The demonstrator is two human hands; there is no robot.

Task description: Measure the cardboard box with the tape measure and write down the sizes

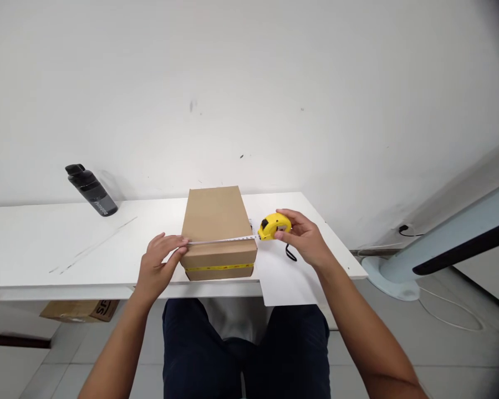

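So the right hand has a yellow tape measure gripped just off the right side of a brown cardboard box, and the blade runs across the top near the front edge. Left hand pinches the far end at the left edge. Box sits on a white table, white paper right beside it, dark bottle standing way off left by the wall.
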